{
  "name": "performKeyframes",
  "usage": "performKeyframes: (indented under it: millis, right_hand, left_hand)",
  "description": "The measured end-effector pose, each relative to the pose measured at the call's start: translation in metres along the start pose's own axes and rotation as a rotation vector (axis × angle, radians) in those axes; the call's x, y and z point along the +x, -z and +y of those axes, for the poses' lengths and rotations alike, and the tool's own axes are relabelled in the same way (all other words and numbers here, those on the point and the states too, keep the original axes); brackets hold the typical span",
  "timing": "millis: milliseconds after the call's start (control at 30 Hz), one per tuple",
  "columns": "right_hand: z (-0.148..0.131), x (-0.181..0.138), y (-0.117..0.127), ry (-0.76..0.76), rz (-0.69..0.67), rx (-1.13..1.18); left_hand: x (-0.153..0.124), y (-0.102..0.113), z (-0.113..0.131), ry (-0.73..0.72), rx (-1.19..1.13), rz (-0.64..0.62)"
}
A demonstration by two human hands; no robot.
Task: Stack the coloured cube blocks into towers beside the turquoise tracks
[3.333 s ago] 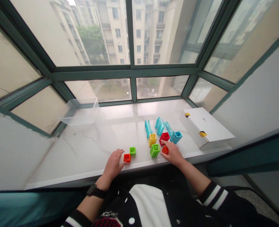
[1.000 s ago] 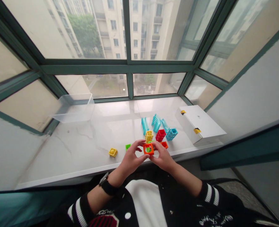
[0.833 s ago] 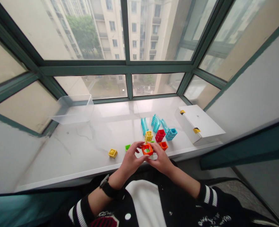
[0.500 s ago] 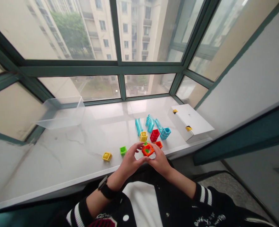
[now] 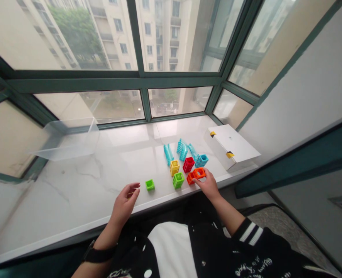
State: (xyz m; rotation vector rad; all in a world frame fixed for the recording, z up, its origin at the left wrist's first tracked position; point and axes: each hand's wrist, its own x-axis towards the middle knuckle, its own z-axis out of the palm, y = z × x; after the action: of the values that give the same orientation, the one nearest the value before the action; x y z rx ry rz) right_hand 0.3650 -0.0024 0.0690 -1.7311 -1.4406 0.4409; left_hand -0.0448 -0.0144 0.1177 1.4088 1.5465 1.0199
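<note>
My right hand [image 5: 209,186] pinches an orange open-frame block [image 5: 200,173] that rests on the white marble sill [image 5: 101,170], touching a second orange block [image 5: 190,178]. My left hand [image 5: 124,202] lies on the sill's front edge. Its fingers are curled over something that I cannot make out. Just right of it sits a small green cube [image 5: 149,184]. Between my hands stand a taller green block [image 5: 178,180], a yellow block [image 5: 174,167], a red block [image 5: 188,164] and a blue block [image 5: 201,160]. Teal curved track pieces [image 5: 182,148] lie behind them.
A white box [image 5: 231,146] with yellow tabs lies at the sill's right end. A clear plastic bin [image 5: 66,139] sits at the back left by the window. Green window frames close off the far side. My dark jacket fills the bottom of the view.
My hands were together holding the orange block in the air. Now they have parted: the right has brought the orange block down beside the other orange one, and the left has moved left over where a small yellow block lay.
</note>
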Motion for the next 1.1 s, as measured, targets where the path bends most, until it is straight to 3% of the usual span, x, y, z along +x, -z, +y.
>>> performKeyframes:
  millis: [267,467,633,767,900,1100]
  right_hand:
    - [0.023,0.007,-0.022,0.010,-0.064,-0.040]
    - [0.038,0.007,-0.032,-0.069,-0.151,0.091]
    - [0.040,0.009,-0.033,-0.005,-0.149,0.118]
    - [0.038,0.009,-0.032,0.012,-0.163,0.123]
    - [0.038,0.009,-0.032,0.007,-0.170,0.136]
    - [0.040,0.009,-0.034,-0.017,-0.168,0.154]
  left_hand:
    - [-0.011,0.018,-0.028,0.119,-0.065,0.087]
    - [-0.012,0.029,-0.041,0.159,-0.098,0.129]
    - [-0.012,0.030,-0.046,0.175,-0.106,0.143]
    - [-0.010,0.034,-0.053,0.145,0.010,0.145]
    - [-0.002,0.037,-0.069,0.024,0.259,0.183]
    - [0.014,0.025,-0.102,-0.084,0.453,0.145]
